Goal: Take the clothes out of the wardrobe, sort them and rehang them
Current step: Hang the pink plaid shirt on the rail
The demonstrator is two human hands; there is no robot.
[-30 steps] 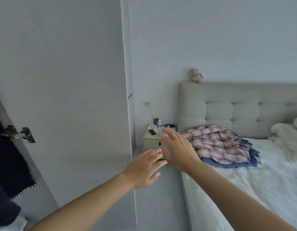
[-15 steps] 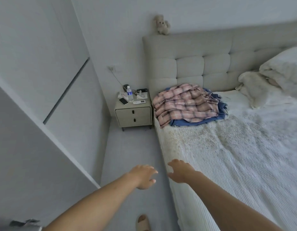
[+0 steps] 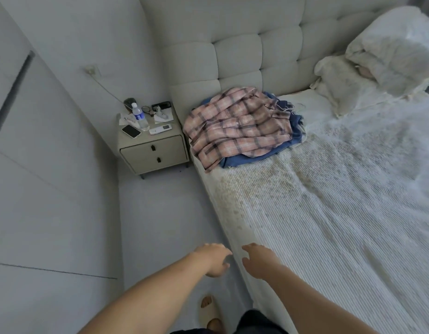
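Pink plaid shirt [image 3: 237, 124]: pink-and-cream check with dark lines, loosely folded, rumpled, lying flat as top layer of a small pile on the bed [image 3: 341, 213], at the head end near its left edge, against the headboard. Blue garment [image 3: 296, 127] beneath it, edges showing at the right and front sides; type of garment cannot be told

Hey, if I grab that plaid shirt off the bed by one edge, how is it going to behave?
The plaid shirt lies rumpled in soft folds, so it will probably hang limp and unfold when lifted by one edge. It looks like thin cloth, so likely light. It lies on a blue garment, which may drag along with it.
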